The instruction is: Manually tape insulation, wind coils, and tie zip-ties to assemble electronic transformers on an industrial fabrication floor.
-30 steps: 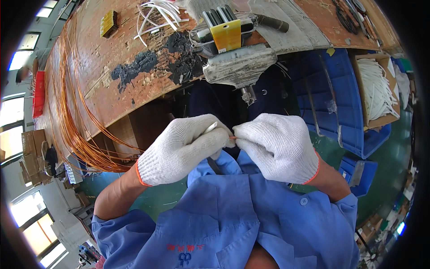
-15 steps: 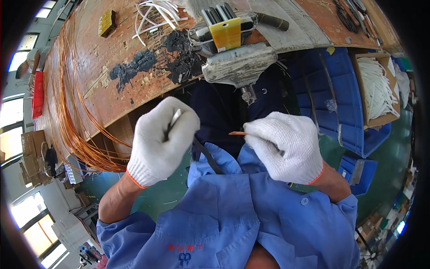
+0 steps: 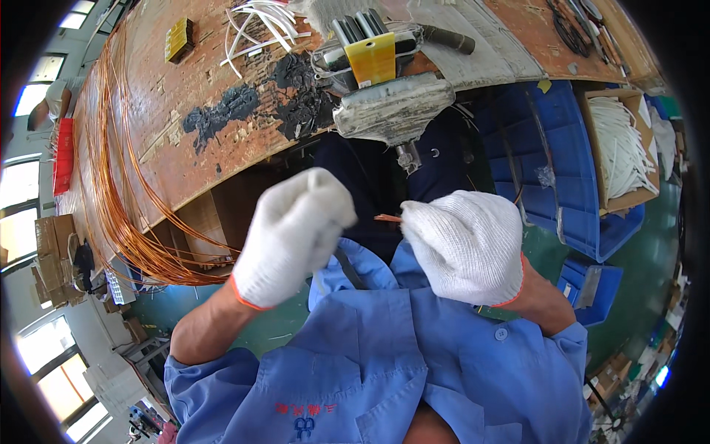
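Two gloved hands: one left hand (image 3: 297,235) between eight and nine o'clock, one right hand (image 3: 464,248) at three. One short copper bundle (image 3: 387,218) sits between them. One yellow plate (image 3: 372,59) stands at twelve, one yellow block (image 3: 178,40) between ten and eleven. White tubes (image 3: 279,28) at eleven — too tangled to count. One red bin (image 3: 63,155) past nine; two blue bins — a large bin (image 3: 547,137) at two, a small bin (image 3: 611,287) past three.

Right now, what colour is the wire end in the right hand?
The wire end is reddish copper, clearest in the head view.
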Tool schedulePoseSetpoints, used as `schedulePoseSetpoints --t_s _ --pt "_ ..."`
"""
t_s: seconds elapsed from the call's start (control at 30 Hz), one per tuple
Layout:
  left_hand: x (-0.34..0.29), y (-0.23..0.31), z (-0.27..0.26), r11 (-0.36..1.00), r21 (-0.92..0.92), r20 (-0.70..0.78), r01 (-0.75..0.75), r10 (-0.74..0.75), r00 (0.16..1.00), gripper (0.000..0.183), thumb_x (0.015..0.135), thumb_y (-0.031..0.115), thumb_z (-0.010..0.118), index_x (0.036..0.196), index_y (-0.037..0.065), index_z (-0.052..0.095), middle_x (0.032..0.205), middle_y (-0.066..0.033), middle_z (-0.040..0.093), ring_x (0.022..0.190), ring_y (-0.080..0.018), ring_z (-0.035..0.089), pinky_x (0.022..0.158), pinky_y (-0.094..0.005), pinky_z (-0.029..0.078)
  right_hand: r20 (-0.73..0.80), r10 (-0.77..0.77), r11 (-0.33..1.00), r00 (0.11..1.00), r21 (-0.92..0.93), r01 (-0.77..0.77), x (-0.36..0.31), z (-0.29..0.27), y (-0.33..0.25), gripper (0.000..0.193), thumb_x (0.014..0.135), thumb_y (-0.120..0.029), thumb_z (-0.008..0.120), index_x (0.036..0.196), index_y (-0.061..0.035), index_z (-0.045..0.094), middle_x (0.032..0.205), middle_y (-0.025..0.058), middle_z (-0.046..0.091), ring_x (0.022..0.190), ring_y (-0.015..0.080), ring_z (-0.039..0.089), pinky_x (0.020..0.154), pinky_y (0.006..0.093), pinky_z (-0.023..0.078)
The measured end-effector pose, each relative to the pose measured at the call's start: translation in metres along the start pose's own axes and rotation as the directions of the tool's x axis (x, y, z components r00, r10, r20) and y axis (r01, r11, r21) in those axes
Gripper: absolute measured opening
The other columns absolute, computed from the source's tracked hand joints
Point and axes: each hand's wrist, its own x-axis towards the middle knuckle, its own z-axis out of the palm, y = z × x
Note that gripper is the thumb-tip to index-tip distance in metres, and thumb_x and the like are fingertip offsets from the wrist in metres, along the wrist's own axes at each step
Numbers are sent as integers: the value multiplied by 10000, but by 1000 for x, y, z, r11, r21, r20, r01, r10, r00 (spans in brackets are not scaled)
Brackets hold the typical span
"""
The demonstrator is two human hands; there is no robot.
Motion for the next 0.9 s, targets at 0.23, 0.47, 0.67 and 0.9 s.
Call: schedulePoseSetpoints --t_s 0.23,0.47,0.67,0.9 --pt "-1 6 13 980 108 169 166 -182 969 391 1179 368 616 986 32 669 688 89 430 543 -16 319 477 -241 232 -69 -139 986 988 -101 132 1 18 6 383 764 -122 882 1132 -52 801 823 7 637 648 184 651 528 327 497" --pt "2 1 4 965 259 -61 -45 63 996 267 1130 213 628 925 42 646 682 70 492 532 -17 372 485 -238 275 -9 6 1000 1000 18 -6 2 1 2 359 795 19 895 1138 -30 802 940 93 775 686 279 735 601 363 574" --pt "-11 0 -9 539 706 265 -460 401 877 234 1094 93 603 1283 -15 689 1000 -105 717 871 -204 708 802 -376 590 85 237 923 968 293 -251 6 -10 5 331 854 72 832 1170 -24 832 946 149 813 738 282 779 635 356 595" --pt "-4 -4 -10 260 741 457 -619 480 749 330 982 48 762 1309 20 731 984 -102 697 783 -240 709 705 -372 576 151 298 828 943 450 -334 12 -10 -1 324 936 12 829 1252 -60 841 980 142 814 800 271 800 692 342 617"
